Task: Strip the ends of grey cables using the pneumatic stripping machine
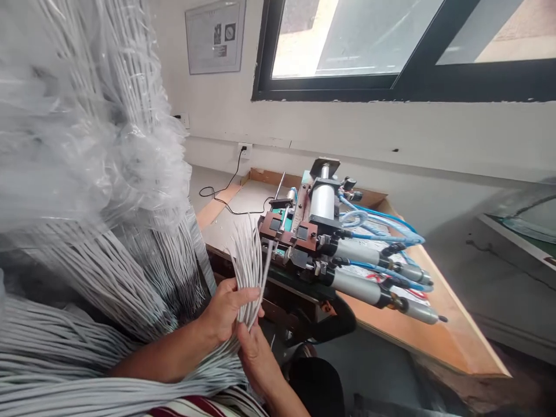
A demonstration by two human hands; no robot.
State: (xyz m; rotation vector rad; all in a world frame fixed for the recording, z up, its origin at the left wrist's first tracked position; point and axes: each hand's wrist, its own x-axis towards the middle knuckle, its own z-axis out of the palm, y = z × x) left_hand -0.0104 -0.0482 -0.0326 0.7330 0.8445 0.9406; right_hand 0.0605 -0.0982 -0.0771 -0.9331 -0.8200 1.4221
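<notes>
A bundle of thin grey-white cables [247, 255] stands upright between my hands, its loose ends fanned out at the top. My left hand [230, 307] wraps round the bundle, thumb across its front. Just below, my right hand [254, 347] is closed at the lower part of the bundle, some of its fingers hidden behind the cables. One cable [268, 266] stands a little apart on the right side, its tip near the front of a pneumatic machine [289, 231]. The rest of the bundle runs down across my lap.
Large hanks of grey cable [121, 278], partly wrapped in clear plastic [87, 150], fill the left side. The machine, with silver cylinders [360, 286] and blue air hoses [391, 231], sits on a wooden-edged table [456, 341]. A black power cord [237, 174] runs to a wall socket [245, 152].
</notes>
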